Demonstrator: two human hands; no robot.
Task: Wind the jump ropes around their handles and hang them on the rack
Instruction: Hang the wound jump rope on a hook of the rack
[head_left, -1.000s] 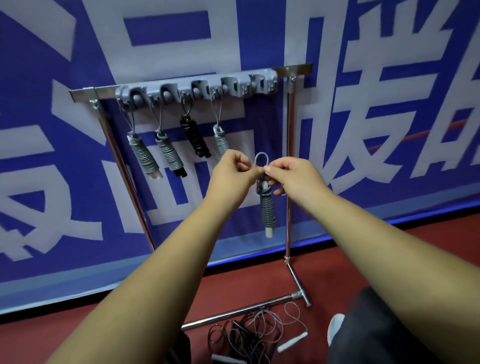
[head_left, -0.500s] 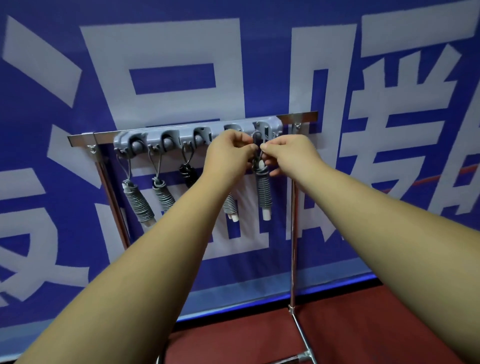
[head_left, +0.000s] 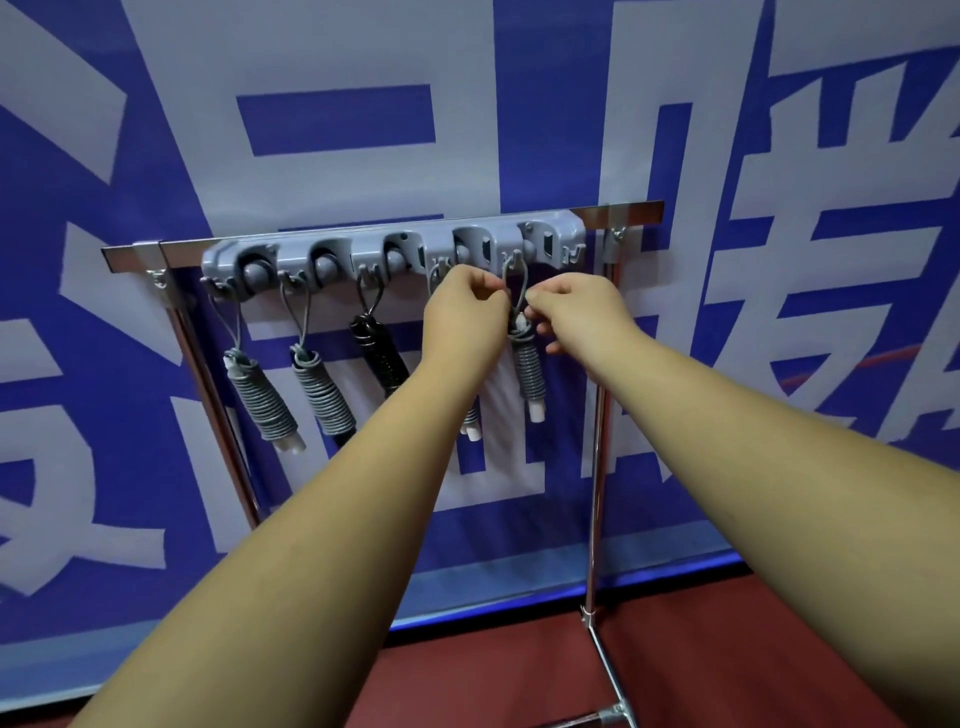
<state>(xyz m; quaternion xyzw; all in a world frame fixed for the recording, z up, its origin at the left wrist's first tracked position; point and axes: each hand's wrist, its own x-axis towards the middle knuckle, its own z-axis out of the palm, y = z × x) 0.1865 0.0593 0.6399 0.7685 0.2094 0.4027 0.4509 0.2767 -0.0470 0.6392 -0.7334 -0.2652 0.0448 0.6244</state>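
A grey hook strip (head_left: 395, 249) runs along the top bar of a chrome rack (head_left: 597, 415). Several wound jump ropes hang from it: two grey ones (head_left: 262, 400) (head_left: 324, 392), a black one (head_left: 376, 351), and a grey one (head_left: 471, 426) mostly hidden behind my left forearm. A further grey wound rope (head_left: 527, 369) hangs to their right, its loop (head_left: 517, 275) over a hook. My left hand (head_left: 465, 312) pinches the loop's left side, while my right hand (head_left: 579, 312) pinches the right side just above the handles.
A blue and white banner (head_left: 467, 104) fills the wall behind the rack. The rack's right upright drops to a foot (head_left: 615, 719) on the red floor (head_left: 675, 649). One more hook (head_left: 571, 253) sits at the strip's right end.
Both hands lifted the wound grey rope from chest height up to the rack. Its loop now sits over a hook near the strip's right end, and my view has tilted upward.
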